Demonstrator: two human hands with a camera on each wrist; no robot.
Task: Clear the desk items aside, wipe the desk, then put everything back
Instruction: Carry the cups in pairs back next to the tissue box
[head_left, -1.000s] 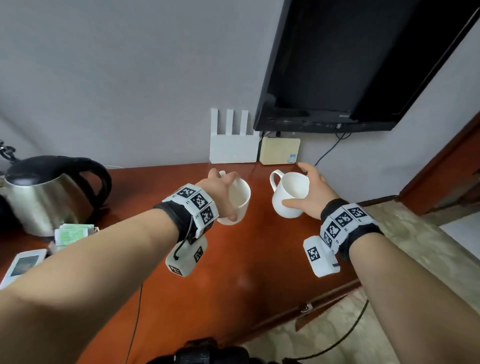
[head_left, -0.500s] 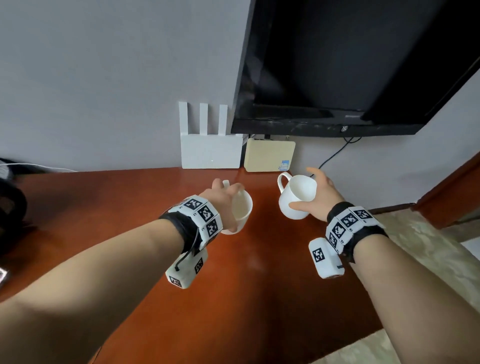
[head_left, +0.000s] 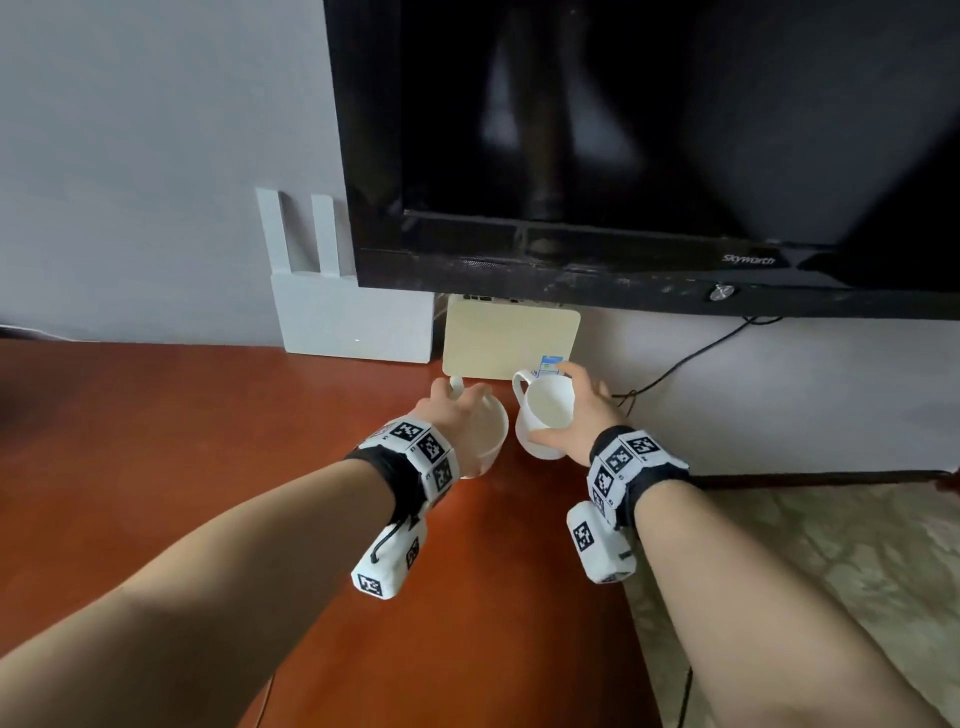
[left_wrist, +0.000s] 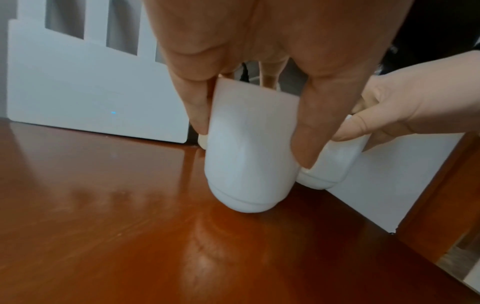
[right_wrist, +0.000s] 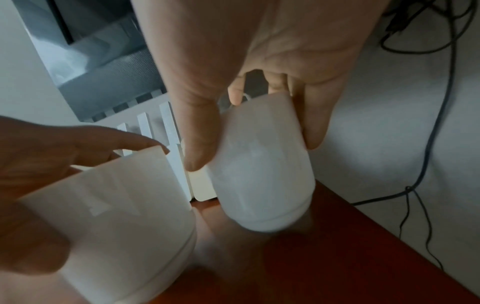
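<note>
Two white ceramic mugs are held side by side near the back edge of the glossy reddish-brown wooden desk (head_left: 156, 467), towards its right end; the left mug (head_left: 491, 441) is gripped from above at its rim by the left hand (head_left: 457, 410), its base tilted and touching the desk. The right mug (head_left: 545, 421) is clasped round its body by the right hand (head_left: 587, 415); a white router (head_left: 353, 322) and a cream box (head_left: 509, 338) are seen just behind, against the wall.

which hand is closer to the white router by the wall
Left. The left hand, gripping a white mug, sits just right of and in front of the router. The right hand, holding the other mug, is farther right, in front of the beige box.
</note>
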